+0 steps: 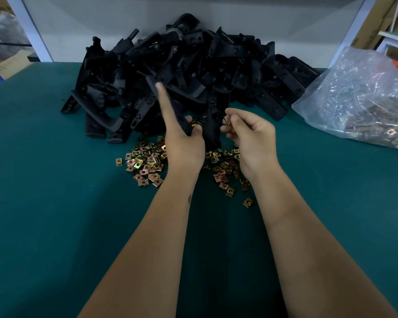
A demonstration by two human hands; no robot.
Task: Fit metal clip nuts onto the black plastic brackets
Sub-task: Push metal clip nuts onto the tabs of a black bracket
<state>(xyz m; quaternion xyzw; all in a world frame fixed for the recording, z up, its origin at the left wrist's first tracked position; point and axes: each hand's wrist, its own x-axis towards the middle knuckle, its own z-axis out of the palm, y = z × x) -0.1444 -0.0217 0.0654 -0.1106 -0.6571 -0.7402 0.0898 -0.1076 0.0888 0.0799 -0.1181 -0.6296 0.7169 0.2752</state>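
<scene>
A green mat (pixel 55 203) covers the table, and at its far edge lies a big heap of black plastic brackets (pixel 193 65), with a clear bag of clip nuts (pixel 363 104) off to the right. Loose clip nuts (pixel 145 164) are scattered just in front of the heap, under both wrists. The left hand (pixel 182 143) grips one bracket (pixel 170 106), forefinger laid straight along it, a nut showing at its lower end. The right hand (pixel 251 138) pinches something small and dark, probably a clip nut. A nut pushed on askew could likely jam or spring away. The heap crowds the hands, so a nudge may tumble brackets onto the nuts.
</scene>
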